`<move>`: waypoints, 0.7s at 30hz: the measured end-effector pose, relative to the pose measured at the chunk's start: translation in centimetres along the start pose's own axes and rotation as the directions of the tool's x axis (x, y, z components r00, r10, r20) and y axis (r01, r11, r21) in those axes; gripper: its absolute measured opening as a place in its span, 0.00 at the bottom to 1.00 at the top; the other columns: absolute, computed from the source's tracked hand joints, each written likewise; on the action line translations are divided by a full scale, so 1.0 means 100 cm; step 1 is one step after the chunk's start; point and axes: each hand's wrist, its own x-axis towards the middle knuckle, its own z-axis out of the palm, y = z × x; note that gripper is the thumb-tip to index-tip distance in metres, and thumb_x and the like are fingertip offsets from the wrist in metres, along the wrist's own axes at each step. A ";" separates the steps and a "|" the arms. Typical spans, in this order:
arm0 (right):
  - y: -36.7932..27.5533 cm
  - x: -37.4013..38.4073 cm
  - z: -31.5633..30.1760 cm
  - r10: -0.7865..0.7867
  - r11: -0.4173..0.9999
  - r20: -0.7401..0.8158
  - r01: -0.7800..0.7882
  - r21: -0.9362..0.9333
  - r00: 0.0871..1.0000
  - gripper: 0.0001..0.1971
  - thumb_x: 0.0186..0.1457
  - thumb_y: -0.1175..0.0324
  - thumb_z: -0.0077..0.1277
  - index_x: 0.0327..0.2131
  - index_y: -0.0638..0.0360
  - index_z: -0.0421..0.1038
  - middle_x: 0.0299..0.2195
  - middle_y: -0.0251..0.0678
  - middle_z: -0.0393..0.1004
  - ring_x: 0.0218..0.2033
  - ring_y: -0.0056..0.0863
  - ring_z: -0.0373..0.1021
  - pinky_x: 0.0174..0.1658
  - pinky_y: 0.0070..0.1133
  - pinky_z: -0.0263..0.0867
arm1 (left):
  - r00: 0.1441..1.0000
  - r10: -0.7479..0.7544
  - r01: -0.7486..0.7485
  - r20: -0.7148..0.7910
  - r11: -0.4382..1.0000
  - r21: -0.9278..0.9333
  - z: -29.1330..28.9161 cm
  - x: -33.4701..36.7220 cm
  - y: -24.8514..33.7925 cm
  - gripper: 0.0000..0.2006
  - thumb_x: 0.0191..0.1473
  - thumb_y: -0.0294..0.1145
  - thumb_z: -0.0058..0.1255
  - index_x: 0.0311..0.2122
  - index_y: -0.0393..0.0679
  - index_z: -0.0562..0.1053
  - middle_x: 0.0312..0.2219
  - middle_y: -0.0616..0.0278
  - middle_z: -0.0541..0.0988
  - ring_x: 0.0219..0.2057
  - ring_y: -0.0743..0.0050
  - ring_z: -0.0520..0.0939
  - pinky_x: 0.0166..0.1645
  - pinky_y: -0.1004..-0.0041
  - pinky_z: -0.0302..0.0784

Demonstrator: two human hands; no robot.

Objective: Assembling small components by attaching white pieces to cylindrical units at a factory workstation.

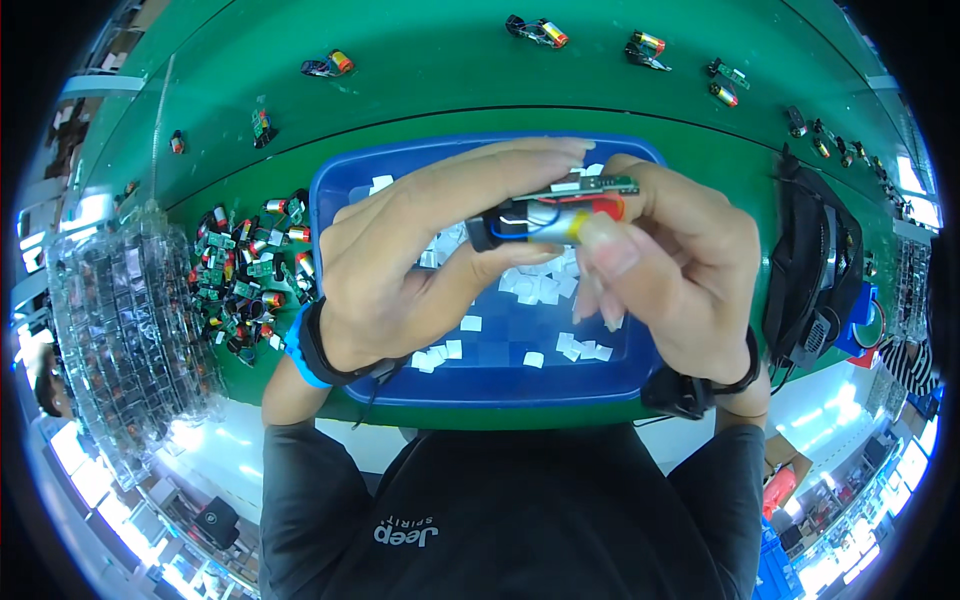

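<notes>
Both hands hold one small assembly (556, 213) above a blue tray (480, 385): a silver cylindrical cell with an orange end, a black part at its left, thin wires and a little green circuit board on top. My left hand (415, 255) grips its left side, fingers stretched over the top. My right hand (670, 265) pinches the right end, thumb pressed on the front. Both wrists wear bands.
Several small white paper squares (540, 290) lie in the tray. A heap of similar assemblies (245, 275) sits left of it, beside stacked clear plastic trays (125, 320). More assemblies (540, 32) lie spaced along the far green belt. A black bag (815, 265) rests at right.
</notes>
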 end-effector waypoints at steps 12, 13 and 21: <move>-0.004 0.001 0.002 0.196 0.965 0.041 -0.200 0.172 0.980 0.11 0.62 0.69 0.49 0.31 0.70 0.71 0.21 0.33 0.68 0.17 0.15 0.66 0.21 0.15 0.66 | 1.000 0.023 -0.026 0.016 0.981 0.195 -0.008 0.002 0.011 0.18 0.53 0.29 0.59 0.48 0.31 0.74 0.43 0.47 0.81 0.42 0.58 0.83 0.47 0.68 0.79; -0.005 0.003 0.001 0.196 0.965 0.043 -0.201 0.171 0.980 0.11 0.62 0.69 0.49 0.31 0.70 0.71 0.21 0.33 0.68 0.17 0.15 0.66 0.21 0.15 0.66 | 1.000 -0.011 0.008 0.014 0.980 0.198 -0.009 0.003 0.014 0.18 0.54 0.30 0.59 0.48 0.31 0.73 0.42 0.47 0.81 0.41 0.58 0.84 0.46 0.68 0.79; -0.009 0.010 -0.003 -0.109 0.919 -0.158 0.039 -0.393 0.981 0.10 0.49 0.75 0.64 0.34 0.67 0.74 0.26 0.35 0.75 0.22 0.16 0.68 0.27 0.15 0.65 | 0.772 -0.583 0.559 0.251 0.437 -0.704 -0.005 0.006 0.014 0.17 0.60 0.35 0.54 0.46 0.31 0.71 0.31 0.56 0.79 0.29 0.73 0.82 0.32 0.75 0.79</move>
